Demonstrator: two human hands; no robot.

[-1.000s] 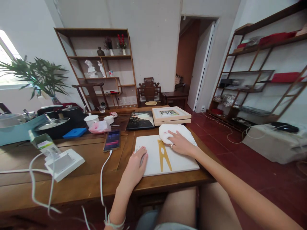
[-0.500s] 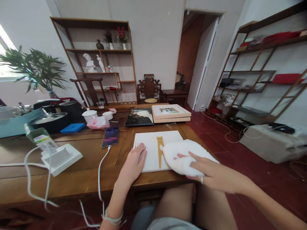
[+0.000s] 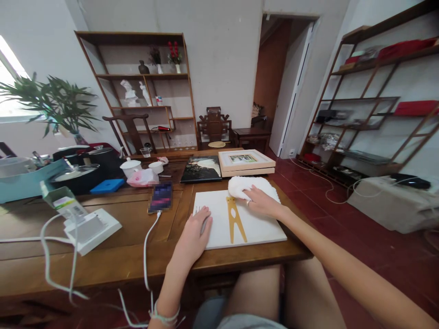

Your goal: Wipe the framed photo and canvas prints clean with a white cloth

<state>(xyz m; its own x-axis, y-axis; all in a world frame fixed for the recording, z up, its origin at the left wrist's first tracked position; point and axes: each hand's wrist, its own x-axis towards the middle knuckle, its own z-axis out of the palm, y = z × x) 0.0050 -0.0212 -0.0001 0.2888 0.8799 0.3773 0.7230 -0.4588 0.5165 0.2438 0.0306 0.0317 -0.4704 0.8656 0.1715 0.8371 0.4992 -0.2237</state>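
A white board [image 3: 257,226] with a yellow clip-shaped figure [image 3: 235,217] on it lies flat near the front edge of the wooden table [image 3: 120,260]. My left hand [image 3: 194,235] rests flat on the board's left edge, fingers stretched out. My right hand [image 3: 262,201] presses a white fluffy cloth [image 3: 240,185] onto the board's far right corner, fingers laid over the cloth. A ring shows on that hand.
Behind the board lie a dark picture [image 3: 201,169] and stacked light frames [image 3: 245,162]. A phone [image 3: 161,197] with a white cable sits left of the board. Further left are a white box [image 3: 91,228], pots, a teal bin and a plant. Shelves line the walls.
My right hand swept the cloth down to the board's near right edge half a second ago and has now moved it back to the far right corner. My left hand stayed put.
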